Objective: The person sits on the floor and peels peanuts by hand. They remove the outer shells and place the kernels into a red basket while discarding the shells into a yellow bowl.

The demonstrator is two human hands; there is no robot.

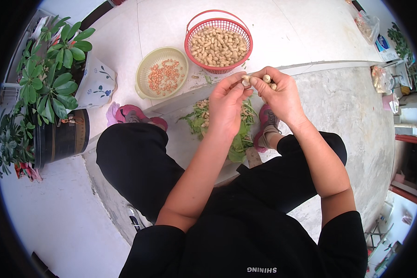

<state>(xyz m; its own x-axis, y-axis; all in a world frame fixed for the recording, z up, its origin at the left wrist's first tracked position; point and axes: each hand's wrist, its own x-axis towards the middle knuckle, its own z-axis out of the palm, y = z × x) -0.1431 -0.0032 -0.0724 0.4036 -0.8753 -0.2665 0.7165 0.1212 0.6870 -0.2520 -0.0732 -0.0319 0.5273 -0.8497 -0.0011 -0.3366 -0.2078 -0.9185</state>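
Between the fingertips of both hands is a peanut pod, its pale inside showing on the near side. My left hand pinches it with thumb and fingers. My right hand grips its other end, and the curled fingers also keep several whole peanuts. Just beyond my hands stands a red plastic basket with a raised handle, filled with unshelled peanuts. To its left, a pale yellow-green plastic colander holds scattered shelled peanut kernels.
Green leaves and peanut shells lie on the lower floor between my shoes, partly hidden by my left arm. A step edge runs beneath the basket and colander. Potted plants crowd the left; plastic bags lie far right.
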